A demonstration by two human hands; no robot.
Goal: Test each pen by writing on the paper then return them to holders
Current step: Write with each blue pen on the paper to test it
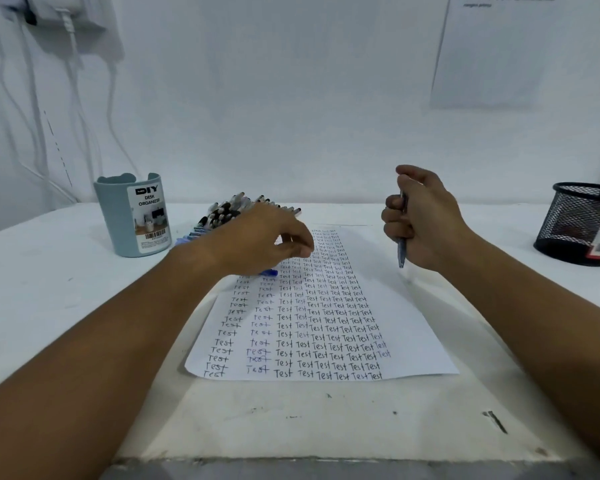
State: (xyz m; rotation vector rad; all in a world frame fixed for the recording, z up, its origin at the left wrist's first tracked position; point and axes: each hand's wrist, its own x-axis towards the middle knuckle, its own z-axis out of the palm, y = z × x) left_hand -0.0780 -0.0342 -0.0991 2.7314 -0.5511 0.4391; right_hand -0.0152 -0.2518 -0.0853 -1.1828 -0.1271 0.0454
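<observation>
Closest to me, paper lies flat on the white counter, filled with columns of the handwritten word "Test". My right hand is fisted around a blue pen, tip down, above the sheet's right edge. My left hand reaches with loosely curled fingers over a pile of pens at the sheet's far left corner; I cannot tell whether it holds one. Left stands a blue-grey holder, far right a black mesh holder.

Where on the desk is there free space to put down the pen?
Free: bare table between paper and black mesh holder; also left of paper, before the blue organizer. Crowded: the pen pile by the left hand.
</observation>
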